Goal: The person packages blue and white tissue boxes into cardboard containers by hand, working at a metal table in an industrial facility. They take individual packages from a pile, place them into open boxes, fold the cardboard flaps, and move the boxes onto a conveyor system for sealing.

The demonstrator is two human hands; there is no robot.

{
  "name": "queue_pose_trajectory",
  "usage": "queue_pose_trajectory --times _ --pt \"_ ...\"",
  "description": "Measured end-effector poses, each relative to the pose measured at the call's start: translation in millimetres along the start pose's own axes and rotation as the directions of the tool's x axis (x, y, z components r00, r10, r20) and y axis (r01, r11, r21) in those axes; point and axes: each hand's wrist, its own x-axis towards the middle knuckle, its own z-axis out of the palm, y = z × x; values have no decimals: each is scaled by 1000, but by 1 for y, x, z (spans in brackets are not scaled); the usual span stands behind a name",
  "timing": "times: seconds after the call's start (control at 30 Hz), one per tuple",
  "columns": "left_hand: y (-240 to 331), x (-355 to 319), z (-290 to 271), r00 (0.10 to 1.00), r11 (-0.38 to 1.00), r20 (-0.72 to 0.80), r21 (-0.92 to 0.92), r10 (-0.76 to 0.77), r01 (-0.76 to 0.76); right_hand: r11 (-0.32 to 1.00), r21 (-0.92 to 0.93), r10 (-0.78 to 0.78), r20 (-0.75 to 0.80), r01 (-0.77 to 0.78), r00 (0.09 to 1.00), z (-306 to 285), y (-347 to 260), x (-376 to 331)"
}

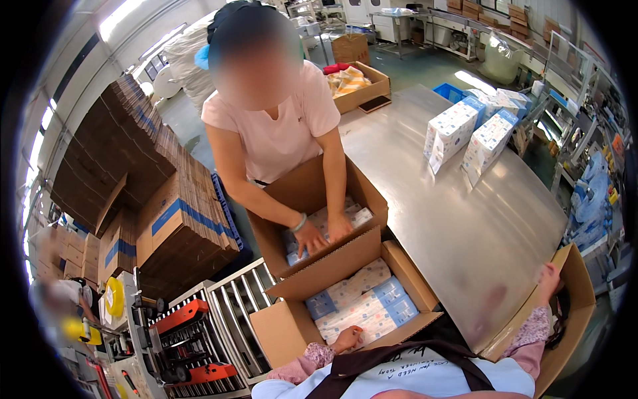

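My left hand (347, 339) rests on soft white, blue-patterned packs (362, 307) lying in an open cardboard box in front of me. Its fingers are loosely bent and apart, with nothing visible in them. Off to the right, my right hand (549, 282) is closed over the upper edge of another cardboard box (579, 292). Across from me a co-worker (276, 126) in a pale pink shirt has both hands down inside a further open box (364, 193), on similar packs. A raised flap (332, 263) stands between the two boxes.
Several patterned packs (488, 149) stand on the metal table (458, 233), near a blue crate (448, 92). A roller conveyor (232, 312) runs at the left, beside tall stacks of flattened cartons (179, 226). A dark phone (375, 104) lies by a box holding cloth (359, 83).
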Motion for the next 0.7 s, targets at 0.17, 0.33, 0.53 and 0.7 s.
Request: queue_pose_trajectory --times 0.17,0.33,0.53,0.7 --pt "9 6 -3 992 991 6 23 129 -129 741 -655 -10 -228 -146 974 -176 185 24" --pt "38 0 -12 995 994 -25 -57 92 -94 289 -942 100 -148 -171 984 -91 -1 -62" --pt "59 -3 -37 989 584 140 800 42 -137 690 -458 -422 374 560 826 112 -101 64" --pt "204 -24 -58 957 536 180 798 227 -277 395 -12 -717 621 918 317 320 -255 89"
